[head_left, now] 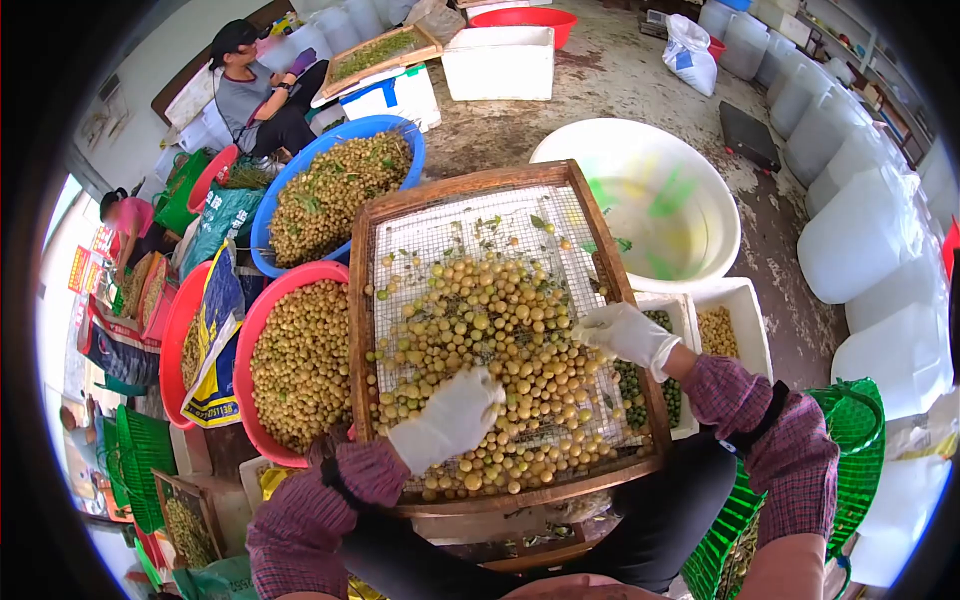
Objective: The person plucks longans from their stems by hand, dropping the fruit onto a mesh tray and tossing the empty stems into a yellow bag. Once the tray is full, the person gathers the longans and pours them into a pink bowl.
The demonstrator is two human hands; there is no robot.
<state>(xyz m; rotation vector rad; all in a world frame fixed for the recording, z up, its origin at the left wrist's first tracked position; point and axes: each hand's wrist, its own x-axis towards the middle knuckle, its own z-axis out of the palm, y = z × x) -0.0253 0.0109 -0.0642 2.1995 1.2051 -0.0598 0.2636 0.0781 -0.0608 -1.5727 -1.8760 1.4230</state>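
A wood-framed mesh tray (pixel 470 197) rests across the lap, bearing a heap of small round yellow fruits (pixel 500 310) with some green ones and leaf bits. My left hand (pixel 450 418), in a white glove, lies on the fruits at the lower left of the heap, its fingers bent and their tips partly hidden among the fruits. At the tray's right side, my right hand (pixel 630 335), also gloved, reaches in over the heap's right edge with its fingers curled down. Whatever it may hold cannot be made out.
Left of the tray stand a red basin (pixel 245 400) and a blue basin (pixel 418 160), both full of fruits. A large white tub (pixel 700 200) and foam boxes (pixel 755 325) with sorted fruits are at the right. Two people (pixel 245 95) sit at the left.
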